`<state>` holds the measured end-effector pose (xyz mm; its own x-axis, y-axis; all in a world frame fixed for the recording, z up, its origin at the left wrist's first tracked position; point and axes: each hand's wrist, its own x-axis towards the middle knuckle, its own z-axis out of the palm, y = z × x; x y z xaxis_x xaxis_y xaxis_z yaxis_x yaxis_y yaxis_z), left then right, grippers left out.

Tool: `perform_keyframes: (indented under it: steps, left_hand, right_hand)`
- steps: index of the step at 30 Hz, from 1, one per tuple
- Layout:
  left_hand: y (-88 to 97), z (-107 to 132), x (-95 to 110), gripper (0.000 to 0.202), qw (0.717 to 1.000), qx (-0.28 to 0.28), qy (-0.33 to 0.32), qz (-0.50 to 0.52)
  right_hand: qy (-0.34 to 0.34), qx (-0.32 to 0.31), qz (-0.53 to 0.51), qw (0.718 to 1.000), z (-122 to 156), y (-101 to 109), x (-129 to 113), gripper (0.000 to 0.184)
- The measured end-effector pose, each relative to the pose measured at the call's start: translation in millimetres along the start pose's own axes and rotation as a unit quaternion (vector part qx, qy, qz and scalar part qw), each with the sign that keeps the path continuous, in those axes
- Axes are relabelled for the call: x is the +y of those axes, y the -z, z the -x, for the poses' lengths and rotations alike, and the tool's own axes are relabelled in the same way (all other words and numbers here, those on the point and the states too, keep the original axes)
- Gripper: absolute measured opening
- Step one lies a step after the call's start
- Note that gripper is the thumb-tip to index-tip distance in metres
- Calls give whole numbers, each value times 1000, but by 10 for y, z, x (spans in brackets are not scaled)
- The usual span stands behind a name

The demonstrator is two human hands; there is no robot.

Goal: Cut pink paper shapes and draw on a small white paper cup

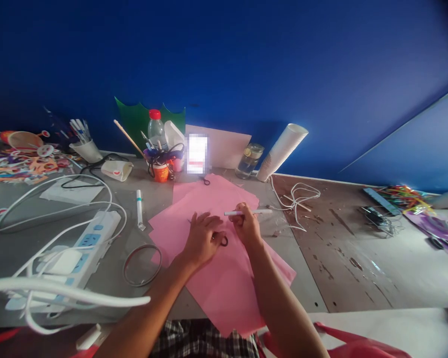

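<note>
Forearms reach forward, left hand palm-down, right hand curled closed beside it.

Slim white pen, level, over flat pink paper.

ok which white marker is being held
The marker in the right hand, over the pink paper; the other marker lies loose on the grey table to its left.

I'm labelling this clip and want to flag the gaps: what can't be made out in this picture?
Head view only.
1. Small dark object between the hands: mostly covered by the left hand, so its kind is unclear.
2. Bright panel behind the pink paper: blurred, unreadable.
3. Pen in the right hand: the hand hides its middle, and any drawn line is too small to see.
4. Power strip: near end crossed by white cables.
</note>
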<state>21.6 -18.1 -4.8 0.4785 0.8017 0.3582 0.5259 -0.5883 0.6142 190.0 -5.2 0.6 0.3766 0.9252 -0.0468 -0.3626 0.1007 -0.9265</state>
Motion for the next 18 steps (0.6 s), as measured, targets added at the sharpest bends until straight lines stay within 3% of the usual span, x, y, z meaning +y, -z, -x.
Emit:
perform_keyframes:
  steps: [2, 5, 10, 18]
  left_hand:
    - [13, -23, -21, 31, 997, 56, -7, 61]
    - [30, -35, -18, 35, 995, 79, -26, 59]
    - [22, -4, 41, 19, 995, 75, -42, -41]
    - [40, -60, 170, 14, 999, 18, -44, -12]
  right_hand:
    - [-7, 0, 14, 1000, 25, -20, 5, 43]
    - [-10, -28, 84, 996, 133, -81, -15, 38]
    - [9, -118, 204, 972, 301, -183, -74, 29]
    - [15, -118, 133, 984, 246, -86, -11, 35]
